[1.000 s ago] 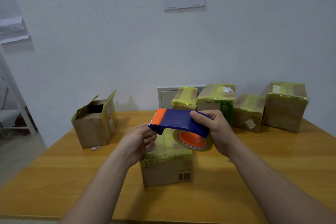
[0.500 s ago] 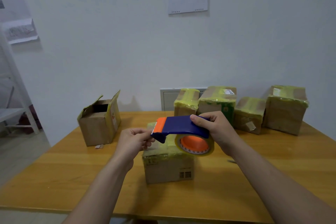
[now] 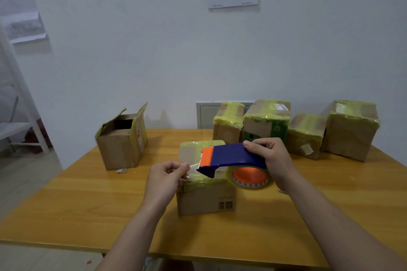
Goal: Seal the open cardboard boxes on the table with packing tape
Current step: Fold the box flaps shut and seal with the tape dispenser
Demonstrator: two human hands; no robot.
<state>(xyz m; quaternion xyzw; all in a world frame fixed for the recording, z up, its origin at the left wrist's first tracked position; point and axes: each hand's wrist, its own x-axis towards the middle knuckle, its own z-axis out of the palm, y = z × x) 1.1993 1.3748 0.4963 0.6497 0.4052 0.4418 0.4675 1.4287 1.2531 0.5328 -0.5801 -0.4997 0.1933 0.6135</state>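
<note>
Pinching the free tape end (image 3: 194, 165) between thumb and forefinger, our left hand (image 3: 167, 174) is hovering just over the left top edge of the near box (image 3: 204, 198). With our right hand (image 3: 272, 158) we are holding the tape dispenser (image 3: 231, 156) in a curled grip above this box, its long axis running left to right. The open box (image 3: 121, 143) is standing well to the left of it, nearer our left hand.

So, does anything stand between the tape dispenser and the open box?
Nothing fixed does. The tape dispenser is over the taped middle box; toward the open box only the left hand, pinching the tape end, is there.
</note>
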